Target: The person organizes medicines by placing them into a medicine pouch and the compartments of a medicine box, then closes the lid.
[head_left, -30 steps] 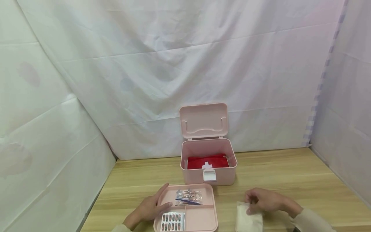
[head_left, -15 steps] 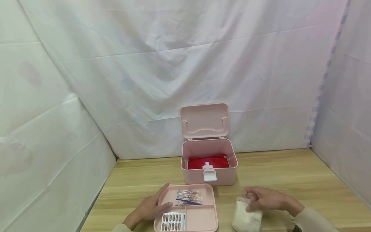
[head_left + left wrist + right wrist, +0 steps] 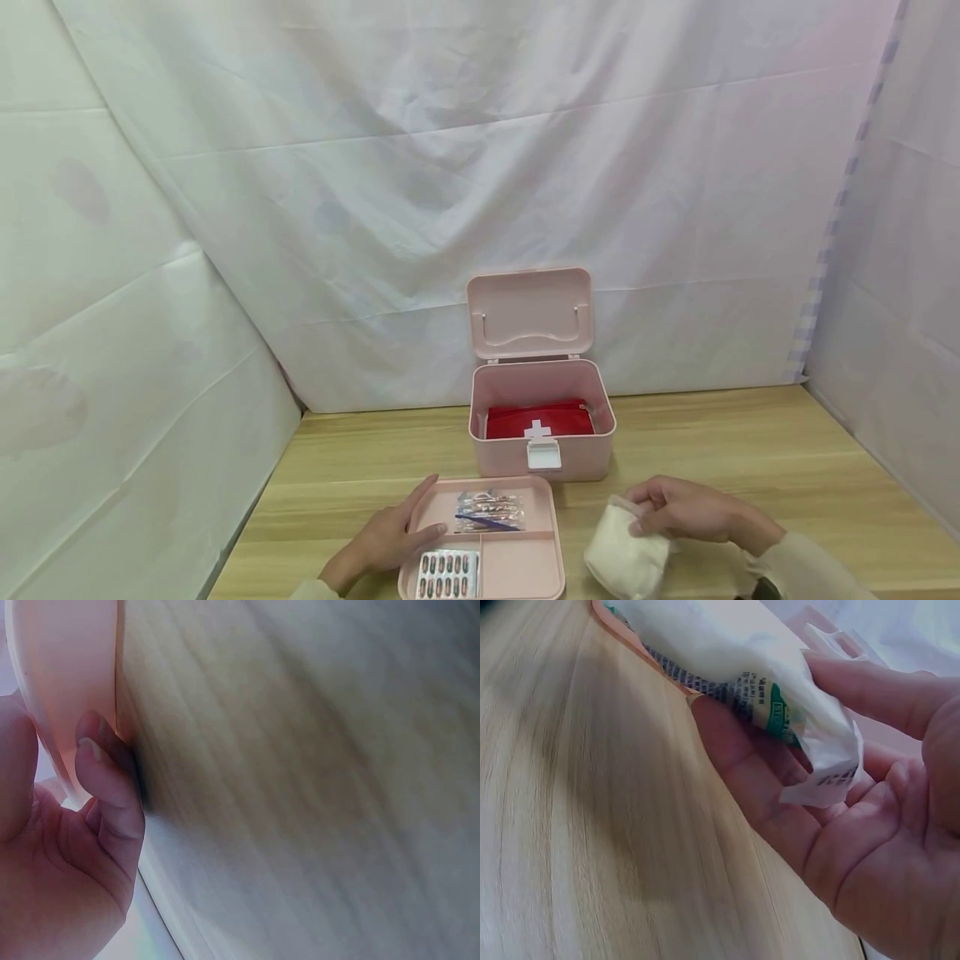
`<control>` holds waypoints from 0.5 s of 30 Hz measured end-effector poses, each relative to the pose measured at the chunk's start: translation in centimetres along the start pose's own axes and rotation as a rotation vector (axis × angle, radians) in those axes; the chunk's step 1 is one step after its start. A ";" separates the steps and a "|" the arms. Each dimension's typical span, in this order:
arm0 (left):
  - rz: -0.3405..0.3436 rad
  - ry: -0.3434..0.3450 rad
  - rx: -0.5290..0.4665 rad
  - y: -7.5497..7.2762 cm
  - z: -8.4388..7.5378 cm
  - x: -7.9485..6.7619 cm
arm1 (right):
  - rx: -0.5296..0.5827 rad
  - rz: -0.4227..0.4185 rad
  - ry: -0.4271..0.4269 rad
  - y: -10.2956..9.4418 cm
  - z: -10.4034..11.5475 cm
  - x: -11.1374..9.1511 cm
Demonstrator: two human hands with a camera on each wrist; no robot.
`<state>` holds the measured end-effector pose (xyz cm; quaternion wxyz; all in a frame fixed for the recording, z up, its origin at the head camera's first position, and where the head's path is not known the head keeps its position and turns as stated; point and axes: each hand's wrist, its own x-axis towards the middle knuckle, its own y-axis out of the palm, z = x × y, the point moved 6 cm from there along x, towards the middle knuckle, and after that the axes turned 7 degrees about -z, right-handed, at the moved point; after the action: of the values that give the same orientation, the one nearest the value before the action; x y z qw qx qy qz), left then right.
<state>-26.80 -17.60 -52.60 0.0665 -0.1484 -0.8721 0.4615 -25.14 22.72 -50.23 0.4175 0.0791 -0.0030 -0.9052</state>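
In the head view my left hand [image 3: 384,537] holds the left edge of a pink divided tray [image 3: 521,565], its thumb over the rim. The left wrist view shows bent fingers [image 3: 109,776] against the tray's outer wall. My right hand [image 3: 693,512] grips a soft white packet [image 3: 626,552] at its upper right corner, to the right of the tray. Up close, the clear wrapper of the packet [image 3: 727,652] has dark print and a green mark; the thumb lies on one side of it and fingers on the other.
The tray bears a capsule blister pack [image 3: 447,573] and clear sachets [image 3: 491,504] with a thin blue piece. Behind stands a pink box [image 3: 498,458], lid [image 3: 531,312] raised, with a red pouch [image 3: 504,422] bearing a white cross inside. White cloth [image 3: 375,250] surrounds the wooden table [image 3: 360,450].
The right hand has tilted the white packet and shifted it a little left and up, toward the tray. The left hand and the tray have stayed in place.
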 end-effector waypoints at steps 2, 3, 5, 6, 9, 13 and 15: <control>0.002 -0.003 -0.001 0.0 0.0 0.0 | 0.013 0.006 -0.007 0.2 0.2 0.1; 0.004 -0.006 -0.002 0.0 0.0 0.0 | 0.024 0.011 -0.006 0.2 0.2 0.2; 0.007 -0.008 -0.002 0.0 0.0 0.0 | 0.044 0.020 -0.012 0.4 0.3 0.4; 0.008 -0.009 -0.001 0.1 0.0 -0.1 | 0.057 0.025 -0.014 0.5 0.4 0.5; 0.007 -0.009 0.000 0.1 0.0 -0.1 | 0.107 0.032 -0.029 0.8 0.5 0.7; 0.008 -0.011 -0.003 0.0 0.0 0.0 | 0.184 0.039 -0.053 1.1 0.6 1.1; 0.010 -0.013 -0.001 0.0 0.0 0.0 | 0.211 0.038 -0.059 1.2 0.7 1.4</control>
<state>-26.83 -17.62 -52.60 0.0585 -0.1496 -0.8720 0.4623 -25.18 20.84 -49.67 0.4237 0.0961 -0.1121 -0.8937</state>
